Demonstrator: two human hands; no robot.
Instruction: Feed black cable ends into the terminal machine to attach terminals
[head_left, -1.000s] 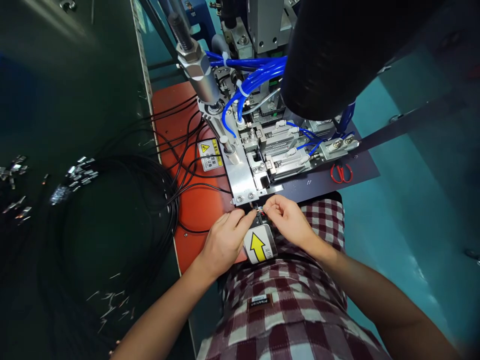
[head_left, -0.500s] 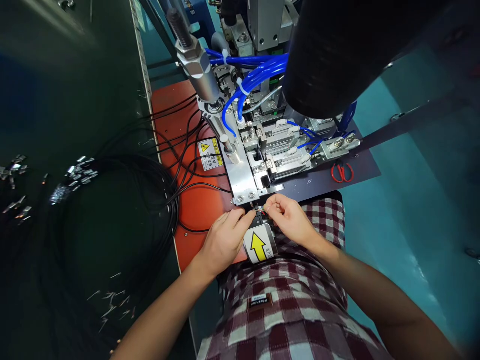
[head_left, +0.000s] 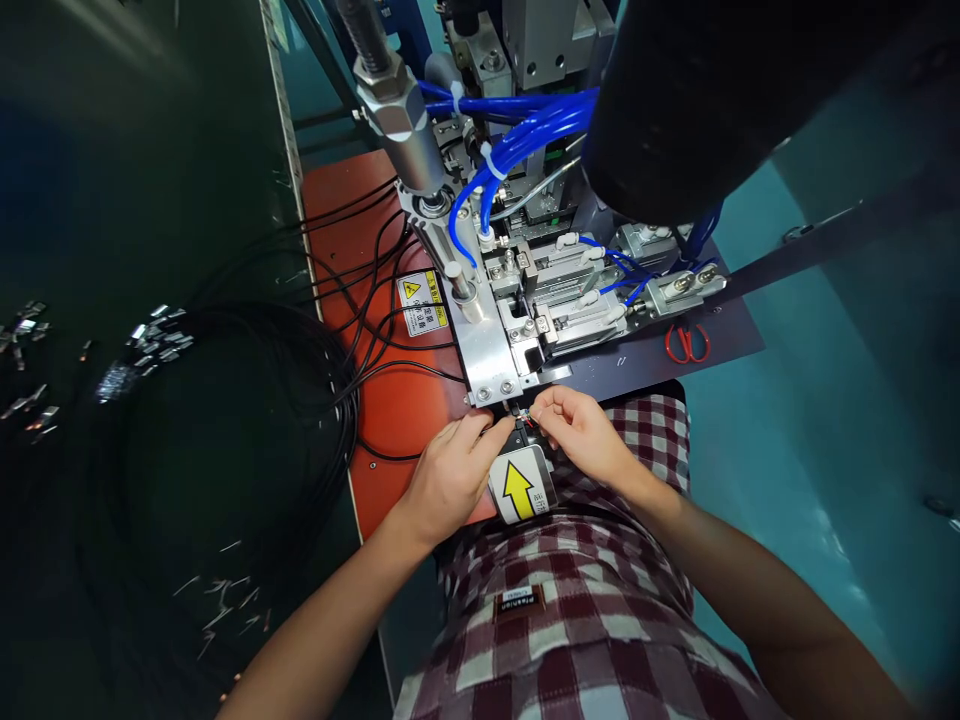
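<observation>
My left hand (head_left: 454, 470) is closed at the front edge of the metal machine, thumb and fingertips together. A black cable (head_left: 390, 459) runs in under this hand, and its held part is hidden by the fingers. Just past the left thumb tip, thin coloured wires (head_left: 527, 419) show, red among them. My right hand (head_left: 581, 432) pinches the ends of these wires between thumb and index finger. Both hands are close together over a small dark holder (head_left: 517, 438). Below it sits a white plate with a yellow arrow (head_left: 519, 485).
Steel cylinders and blue air hoses (head_left: 525, 130) rise behind my hands. Red-handled scissors (head_left: 687, 344) lie on the machine's dark base at right. On the dark table at left are a coil of black cables (head_left: 341, 390) with metal connectors (head_left: 161, 335) and scattered scraps (head_left: 225, 600).
The hands keep nearly the same pose at the wires. The view has shifted slightly, so the upper machine parts appear a little further right.
</observation>
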